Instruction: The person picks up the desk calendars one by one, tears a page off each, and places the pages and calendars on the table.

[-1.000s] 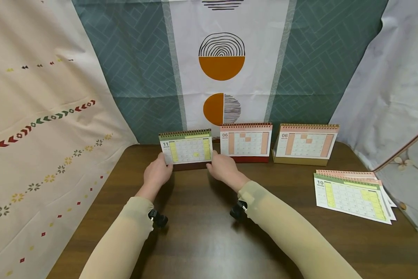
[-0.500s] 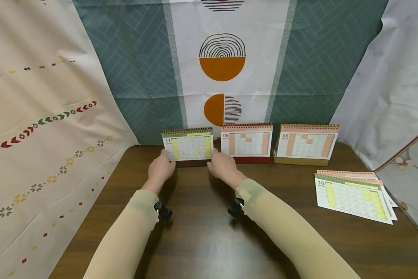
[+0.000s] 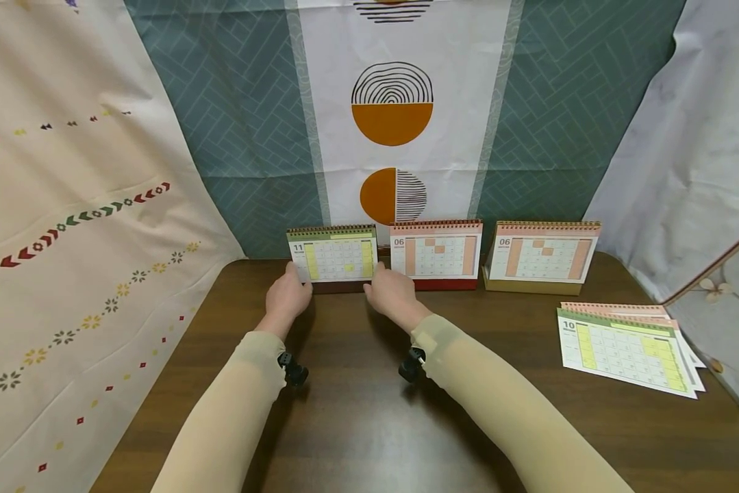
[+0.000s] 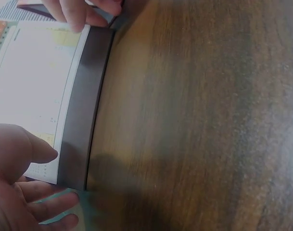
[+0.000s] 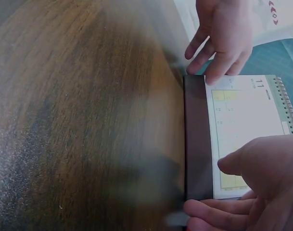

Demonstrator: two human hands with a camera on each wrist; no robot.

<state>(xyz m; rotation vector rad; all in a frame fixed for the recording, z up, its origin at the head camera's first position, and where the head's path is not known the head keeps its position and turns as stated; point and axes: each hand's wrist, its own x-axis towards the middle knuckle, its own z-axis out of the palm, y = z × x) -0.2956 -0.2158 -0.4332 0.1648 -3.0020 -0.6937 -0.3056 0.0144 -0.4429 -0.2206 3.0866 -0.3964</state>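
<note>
Pushed farther back, green calendar (image 3: 332,253) held between both hands.

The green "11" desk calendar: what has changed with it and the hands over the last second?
Both hands, left hand and right hand, slid the green calendar away from the person and slightly right, into line beside the middle calendar. They hold its ends as before. The right calendar and loose sheets stayed put.

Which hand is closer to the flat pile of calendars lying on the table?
The right hand. It holds the right end of the standing calendar, with the flat pile farther to its right. The left hand holds the opposite end, farther away.
</note>
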